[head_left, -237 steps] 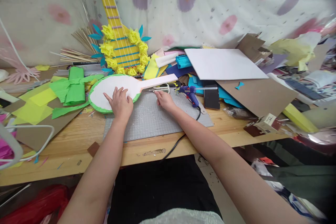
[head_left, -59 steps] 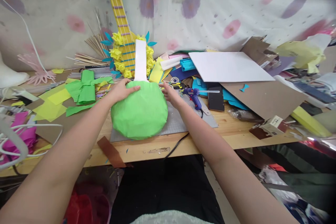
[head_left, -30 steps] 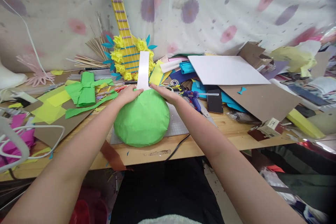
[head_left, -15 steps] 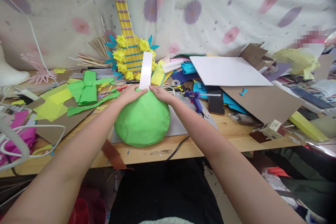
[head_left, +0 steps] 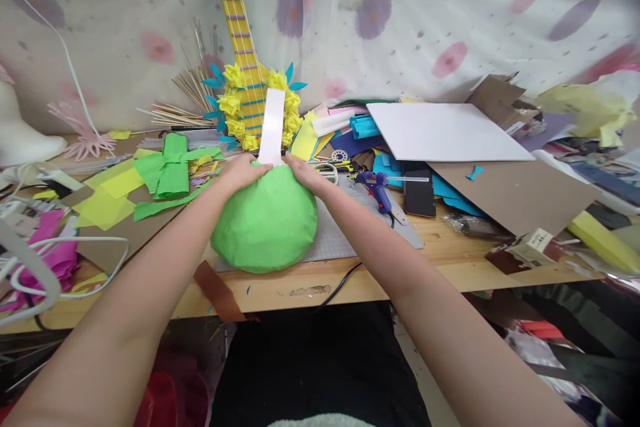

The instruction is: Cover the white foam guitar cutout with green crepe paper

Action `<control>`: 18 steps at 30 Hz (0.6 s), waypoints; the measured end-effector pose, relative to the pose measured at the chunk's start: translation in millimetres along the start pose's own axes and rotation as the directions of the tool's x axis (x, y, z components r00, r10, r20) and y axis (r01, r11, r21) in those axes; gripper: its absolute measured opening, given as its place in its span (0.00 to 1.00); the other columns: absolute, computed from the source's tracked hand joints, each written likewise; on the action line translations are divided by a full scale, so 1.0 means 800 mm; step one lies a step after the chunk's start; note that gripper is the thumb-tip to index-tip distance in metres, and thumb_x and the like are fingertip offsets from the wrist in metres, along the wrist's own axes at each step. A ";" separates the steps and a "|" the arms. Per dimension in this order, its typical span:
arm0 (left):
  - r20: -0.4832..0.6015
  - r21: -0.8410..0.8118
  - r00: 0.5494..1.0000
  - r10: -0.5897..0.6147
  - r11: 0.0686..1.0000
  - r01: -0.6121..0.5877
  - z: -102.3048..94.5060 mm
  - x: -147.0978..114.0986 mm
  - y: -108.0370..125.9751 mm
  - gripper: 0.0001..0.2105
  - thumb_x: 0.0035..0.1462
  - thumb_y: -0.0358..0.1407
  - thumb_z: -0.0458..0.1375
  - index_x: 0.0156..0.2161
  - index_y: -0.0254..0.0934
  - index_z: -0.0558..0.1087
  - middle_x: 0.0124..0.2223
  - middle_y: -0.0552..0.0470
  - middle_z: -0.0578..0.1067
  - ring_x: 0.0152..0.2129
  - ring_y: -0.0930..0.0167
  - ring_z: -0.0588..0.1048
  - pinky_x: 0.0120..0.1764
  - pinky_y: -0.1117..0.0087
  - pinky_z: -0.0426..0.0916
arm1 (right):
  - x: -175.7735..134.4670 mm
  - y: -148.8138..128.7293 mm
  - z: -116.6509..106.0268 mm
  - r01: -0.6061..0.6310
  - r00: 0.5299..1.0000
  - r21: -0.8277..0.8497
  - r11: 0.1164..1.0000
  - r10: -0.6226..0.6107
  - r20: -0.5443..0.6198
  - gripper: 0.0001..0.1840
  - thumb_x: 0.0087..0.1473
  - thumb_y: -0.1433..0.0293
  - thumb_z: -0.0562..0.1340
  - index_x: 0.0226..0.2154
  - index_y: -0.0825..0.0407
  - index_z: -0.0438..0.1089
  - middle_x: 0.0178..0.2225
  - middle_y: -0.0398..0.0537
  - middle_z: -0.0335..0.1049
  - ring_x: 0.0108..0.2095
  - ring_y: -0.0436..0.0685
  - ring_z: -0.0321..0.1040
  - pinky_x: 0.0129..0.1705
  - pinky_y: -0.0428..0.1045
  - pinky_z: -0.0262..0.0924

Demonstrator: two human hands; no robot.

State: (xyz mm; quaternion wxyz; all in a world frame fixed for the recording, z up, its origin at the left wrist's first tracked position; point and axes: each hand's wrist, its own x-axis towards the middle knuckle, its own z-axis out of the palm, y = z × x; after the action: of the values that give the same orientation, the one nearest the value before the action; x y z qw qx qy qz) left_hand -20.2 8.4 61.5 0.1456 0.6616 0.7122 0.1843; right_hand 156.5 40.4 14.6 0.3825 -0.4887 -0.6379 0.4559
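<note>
A rounded body covered in green paper (head_left: 265, 223) rests on the grey cutting mat, with a white neck strip (head_left: 273, 127) rising from its top and leaning slightly right. My left hand (head_left: 246, 173) grips its upper left edge, the thumb near the base of the strip. On the upper right edge, my right hand (head_left: 303, 175) holds it the same way. The fingers of both hands are mostly hidden behind the green body. Just behind stands a yellow paper guitar (head_left: 253, 107) with yellow flowers, blue leaves and strings.
A purple glue gun (head_left: 377, 190) lies right on the cutting mat (head_left: 345, 233), beside a black phone (head_left: 419, 193). White board (head_left: 445, 130) and brown cardboard (head_left: 520, 197) cover the right side. Green crepe paper (head_left: 175, 167), yellow sheets (head_left: 107, 203) and white cable (head_left: 120, 250) lie left.
The green body and its white strip have turned slightly, the strip tilting more to the right, and both hands have moved with it. The camera view has shifted a little.
</note>
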 end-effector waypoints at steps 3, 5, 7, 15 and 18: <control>-0.165 0.087 0.986 -0.033 0.995 0.048 -0.046 -0.002 0.007 0.35 0.48 0.60 0.52 0.52 0.32 0.68 0.54 0.43 0.72 0.50 0.54 0.70 0.48 0.56 0.65 | -0.004 -0.009 -0.014 -0.086 0.971 0.141 0.986 0.115 -0.211 0.24 0.61 0.51 0.46 0.39 0.52 0.66 0.40 0.51 0.72 0.44 0.56 0.70 0.49 0.54 0.62; -0.332 0.088 0.939 -0.084 0.989 0.119 -0.081 -0.003 0.006 0.38 0.48 0.63 0.49 0.55 0.34 0.66 0.55 0.47 0.71 0.52 0.54 0.68 0.50 0.53 0.62 | -0.009 -0.009 -0.026 -0.076 0.955 0.224 0.972 0.136 -0.265 0.22 0.60 0.51 0.46 0.39 0.51 0.63 0.38 0.50 0.72 0.38 0.53 0.71 0.43 0.51 0.65; -0.458 0.105 0.885 -0.078 0.984 0.141 -0.110 -0.003 0.000 0.38 0.47 0.64 0.46 0.56 0.40 0.66 0.56 0.47 0.71 0.52 0.52 0.68 0.48 0.51 0.61 | -0.015 -0.007 -0.034 -0.035 0.951 0.257 0.966 0.111 -0.289 0.19 0.59 0.52 0.50 0.37 0.50 0.62 0.37 0.48 0.71 0.35 0.51 0.70 0.40 0.48 0.65; -0.522 0.407 0.827 0.210 0.913 0.025 -0.106 -0.021 -0.018 0.31 0.55 0.60 0.39 0.48 0.39 0.69 0.52 0.45 0.69 0.49 0.52 0.67 0.45 0.51 0.62 | -0.049 -0.022 0.006 -0.076 0.996 0.494 0.866 0.089 -0.003 0.16 0.55 0.56 0.58 0.41 0.49 0.61 0.44 0.51 0.71 0.34 0.51 0.72 0.36 0.50 0.69; -0.369 0.542 0.865 0.341 0.835 -0.097 -0.064 -0.036 -0.010 0.20 0.61 0.47 0.41 0.46 0.39 0.70 0.50 0.40 0.69 0.48 0.56 0.67 0.44 0.53 0.62 | -0.055 -0.035 0.025 -0.123 0.991 0.600 0.791 0.067 0.114 0.24 0.53 0.56 0.61 0.49 0.48 0.58 0.50 0.52 0.68 0.38 0.54 0.73 0.39 0.52 0.70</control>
State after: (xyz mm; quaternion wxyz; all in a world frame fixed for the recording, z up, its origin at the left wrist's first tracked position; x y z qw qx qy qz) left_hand -48.3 -24.3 102.2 -0.2251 0.6941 0.6659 0.1552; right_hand 140.4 -9.1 33.6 0.4672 -0.3520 -0.4493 0.6752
